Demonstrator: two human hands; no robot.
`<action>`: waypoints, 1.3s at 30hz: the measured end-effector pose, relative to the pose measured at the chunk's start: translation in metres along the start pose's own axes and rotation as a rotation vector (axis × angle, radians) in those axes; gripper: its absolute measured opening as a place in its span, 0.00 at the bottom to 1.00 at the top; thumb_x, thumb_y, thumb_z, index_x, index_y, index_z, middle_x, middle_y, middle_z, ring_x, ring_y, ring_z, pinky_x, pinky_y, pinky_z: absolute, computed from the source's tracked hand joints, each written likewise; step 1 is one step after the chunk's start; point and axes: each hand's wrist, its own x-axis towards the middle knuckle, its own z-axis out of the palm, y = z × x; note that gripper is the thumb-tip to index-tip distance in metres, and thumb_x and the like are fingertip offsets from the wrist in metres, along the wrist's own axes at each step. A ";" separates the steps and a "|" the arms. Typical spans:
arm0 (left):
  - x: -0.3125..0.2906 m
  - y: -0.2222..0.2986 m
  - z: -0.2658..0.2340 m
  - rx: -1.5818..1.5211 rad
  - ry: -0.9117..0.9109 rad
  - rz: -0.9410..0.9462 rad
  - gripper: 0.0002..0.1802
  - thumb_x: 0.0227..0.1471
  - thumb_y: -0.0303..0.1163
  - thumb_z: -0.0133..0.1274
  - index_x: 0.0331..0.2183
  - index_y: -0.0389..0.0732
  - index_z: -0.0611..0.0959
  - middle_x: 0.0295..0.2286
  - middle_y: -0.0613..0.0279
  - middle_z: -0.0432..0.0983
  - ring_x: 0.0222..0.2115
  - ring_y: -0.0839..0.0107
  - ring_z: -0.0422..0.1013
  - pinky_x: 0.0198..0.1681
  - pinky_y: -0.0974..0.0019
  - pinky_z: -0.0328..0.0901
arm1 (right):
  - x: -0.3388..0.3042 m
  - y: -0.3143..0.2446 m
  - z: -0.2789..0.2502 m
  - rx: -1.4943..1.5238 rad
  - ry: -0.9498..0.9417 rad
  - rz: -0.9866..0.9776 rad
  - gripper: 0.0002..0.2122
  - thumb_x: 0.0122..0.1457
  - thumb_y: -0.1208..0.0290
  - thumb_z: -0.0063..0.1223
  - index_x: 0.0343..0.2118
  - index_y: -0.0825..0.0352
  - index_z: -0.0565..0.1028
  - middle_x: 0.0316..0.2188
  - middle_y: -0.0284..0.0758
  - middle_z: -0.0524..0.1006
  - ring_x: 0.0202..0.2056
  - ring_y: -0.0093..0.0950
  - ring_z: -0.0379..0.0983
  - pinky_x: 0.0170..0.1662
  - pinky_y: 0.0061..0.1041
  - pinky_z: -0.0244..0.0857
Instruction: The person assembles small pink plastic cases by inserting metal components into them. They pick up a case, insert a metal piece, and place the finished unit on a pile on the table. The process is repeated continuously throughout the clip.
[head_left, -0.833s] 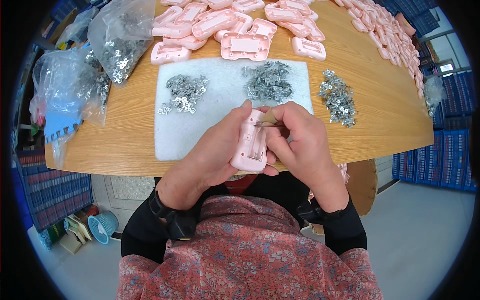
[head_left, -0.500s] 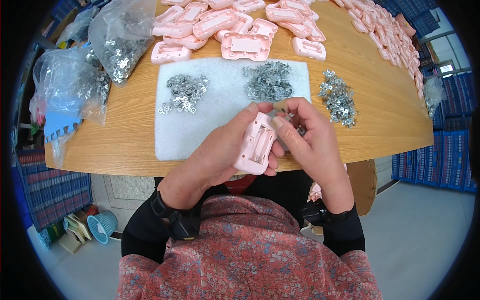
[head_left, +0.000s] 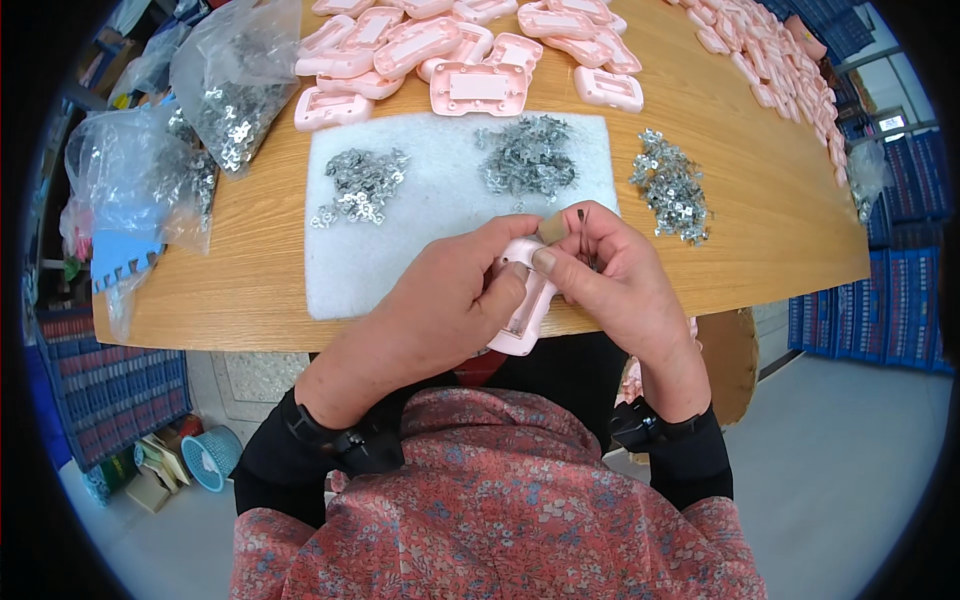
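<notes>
My left hand (head_left: 455,285) is closed around a pink plastic battery case (head_left: 522,325), held tilted just over the table's front edge. The left thumb presses at the upper end of its open battery slot. At the case's top edge, the thumb and forefinger of my right hand (head_left: 615,275) come together. Tucked in the right fingers is a pair of thin metal tweezers (head_left: 583,228), partly hidden. A tan wrap (head_left: 553,228) shows at a fingertip there. Whether a metal contact is pinched at the case cannot be made out.
A white foam sheet (head_left: 420,260) bears two heaps of small metal contacts (head_left: 530,160). Another heap (head_left: 670,185) lies on the wooden table (head_left: 760,200) to the right. Pink cases (head_left: 480,88) are piled behind, and plastic bags (head_left: 235,90) of metal parts stand left.
My left thumb has moved from the case's side onto its battery slot. The right thumb and forefinger have come down onto the case's top edge.
</notes>
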 end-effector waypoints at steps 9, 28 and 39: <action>0.005 -0.005 0.003 -0.698 0.004 -0.188 0.19 0.62 0.31 0.39 0.53 0.39 0.71 0.29 0.68 0.68 0.24 0.76 0.65 0.27 0.72 0.62 | -0.003 -0.006 -0.001 0.214 0.066 -0.045 0.10 0.61 0.76 0.56 0.44 0.70 0.71 0.27 0.22 0.70 0.27 0.09 0.63 0.31 0.12 0.59; -0.004 -0.024 -0.004 -1.589 -0.437 -0.356 0.17 0.66 0.41 0.38 0.47 0.40 0.72 0.25 0.69 0.61 0.21 0.80 0.58 0.22 0.75 0.55 | 0.008 0.011 -0.002 -0.167 0.011 -0.109 0.10 0.56 0.75 0.62 0.41 0.69 0.78 0.24 0.20 0.69 0.27 0.10 0.62 0.31 0.13 0.58; -0.048 -0.022 -0.031 -1.166 0.022 -0.293 0.32 0.60 0.34 0.51 0.61 0.34 0.64 0.35 0.65 0.76 0.34 0.75 0.76 0.38 0.69 0.74 | 0.029 -0.013 0.019 -0.435 0.079 -0.206 0.08 0.57 0.76 0.60 0.38 0.71 0.78 0.28 0.23 0.74 0.30 0.12 0.66 0.34 0.14 0.62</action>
